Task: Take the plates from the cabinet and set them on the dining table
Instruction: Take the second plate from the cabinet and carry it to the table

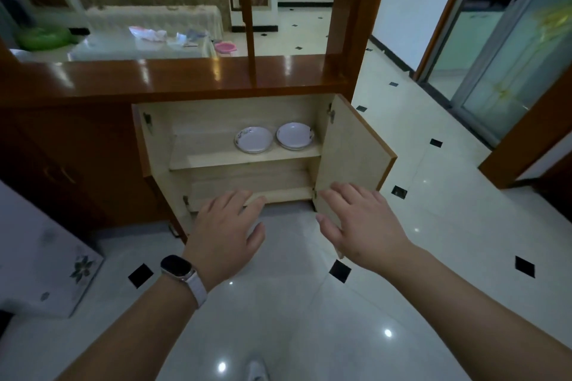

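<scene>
Both hands reach forward, palms down, in front of the open cabinet [244, 145], and neither holds anything. The left hand [224, 233] has its fingers spread loosely and flat, with a smartwatch [179, 267] on a pale band at the wrist; its fingertips lie in front of the cabinet's bottom front edge. The right hand [360, 226] is likewise open, fingers splayed, and it lies in front of the lower corner of the right door [349, 145], which is swung wide open; whether the hand touches the door cannot be told.

Inside the cabinet, a single shelf [247, 161] carries the plates. One white plate [253, 140] with a small dark pattern at its rim sits near the middle of the shelf, and just beside it, toward the shelf's right end, sits a small stack of plates [295, 135]. The two are close but apart. The compartment beneath the shelf shows only bare board.

Above the cabinet runs a glossy brown wooden counter [173, 76]. Beyond it stands a table [139, 46] with a light cover, some crumpled items on its top. The floor [309, 318] is glossy white tile with small black diamond insets.
</scene>
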